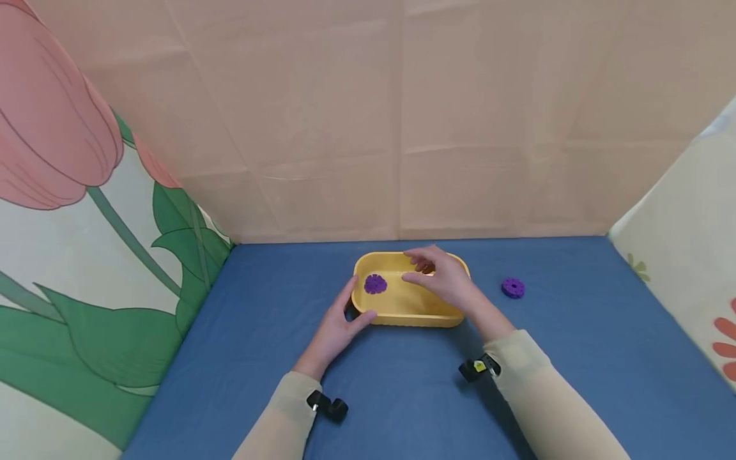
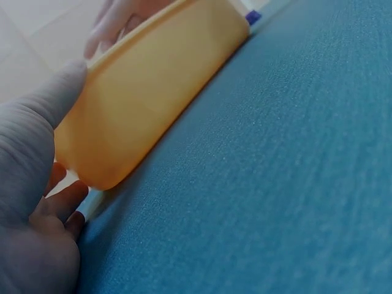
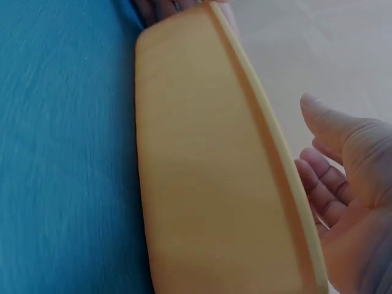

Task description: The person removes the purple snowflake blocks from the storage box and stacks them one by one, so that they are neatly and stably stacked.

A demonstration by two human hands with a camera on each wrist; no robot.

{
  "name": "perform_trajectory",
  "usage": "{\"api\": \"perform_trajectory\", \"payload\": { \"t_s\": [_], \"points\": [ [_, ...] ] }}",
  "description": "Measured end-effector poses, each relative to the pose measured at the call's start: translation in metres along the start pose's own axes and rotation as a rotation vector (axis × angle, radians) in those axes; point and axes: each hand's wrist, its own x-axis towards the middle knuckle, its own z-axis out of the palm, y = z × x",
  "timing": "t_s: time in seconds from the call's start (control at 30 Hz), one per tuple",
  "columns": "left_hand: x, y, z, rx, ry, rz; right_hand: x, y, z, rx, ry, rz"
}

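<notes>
A yellow tray (image 1: 414,319) stands on the blue cloth, with a purple flower-shaped disc (image 1: 375,284) inside near its left end. My left hand (image 1: 335,326) holds the tray's near left corner. Its thumb (image 2: 67,86) lies at the front rim while the fingers reach along the left side. Over the tray's right half is my right hand (image 1: 439,276), thumb and fingers spread apart with nothing between them. In the right wrist view its fingers (image 3: 327,187) are partly behind the tray's rim. A purple round piece with a centre hole (image 1: 513,288) lies right of the tray.
The blue cloth (image 1: 276,287) covers the table up to a beige backdrop (image 1: 397,128). A tulip-printed cloth (image 1: 115,268) hangs on the left, and a pale printed cloth (image 1: 690,211) on the right. Each wrist wears a small black camera (image 1: 328,406).
</notes>
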Motion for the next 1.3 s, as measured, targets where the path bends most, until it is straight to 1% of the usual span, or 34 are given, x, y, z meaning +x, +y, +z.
{"api": "perform_trajectory", "payload": {
  "t_s": [0.27,0.37,0.43,0.67,0.87,1.1,1.3],
  "points": [
    [0.001,0.001,-0.001,0.011,-0.005,0.015,0.016,-0.005,0.021,-0.032,-0.086,0.0],
    [0.001,0.001,-0.001,0.009,-0.007,0.018,0.022,-0.004,0.028,-0.056,-0.121,-0.007],
    [0.0,0.001,-0.001,0.008,-0.01,0.024,0.026,-0.003,0.033,-0.073,-0.137,-0.006],
    [0.0,0.0,0.0,0.016,-0.006,0.014,0.035,-0.001,0.047,-0.113,-0.182,-0.01],
    [0.0,0.001,-0.001,0.015,-0.009,0.014,0.038,0.001,0.054,-0.122,-0.213,-0.022],
    [0.001,0.003,-0.002,0.028,-0.001,0.005,0.04,0.003,0.057,-0.121,-0.234,0.048],
    [0.001,0.003,-0.002,0.028,0.01,-0.015,0.04,0.003,0.059,-0.133,-0.259,0.057]
  ]
}}
